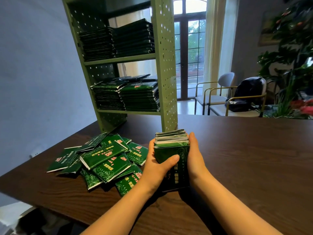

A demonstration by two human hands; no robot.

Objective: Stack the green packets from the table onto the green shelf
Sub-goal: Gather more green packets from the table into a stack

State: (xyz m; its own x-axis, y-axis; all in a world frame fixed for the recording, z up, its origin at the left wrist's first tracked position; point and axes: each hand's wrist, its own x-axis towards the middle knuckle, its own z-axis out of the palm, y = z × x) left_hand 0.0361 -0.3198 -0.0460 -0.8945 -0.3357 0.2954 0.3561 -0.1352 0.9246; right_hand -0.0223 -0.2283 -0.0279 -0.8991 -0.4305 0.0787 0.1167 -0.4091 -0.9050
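On the left of our dark wooden bench (pixel 245 150) lies a loose heap of green packets (pixel 103 160), overlapping at all angles. Behind it stands the green shelf (pixel 165 68), with packet stacks (pixel 128 97) already on two of its levels. Our left hand (pixel 158 164) is closed against the left side of a held bundle of packets (pixel 172 150), thumb across its face. Our right hand (pixel 194 155) presses flat on the bundle's right side, fingers wrapped round. Farther right, chairs (pixel 225 95) and a plant (pixel 291 56).
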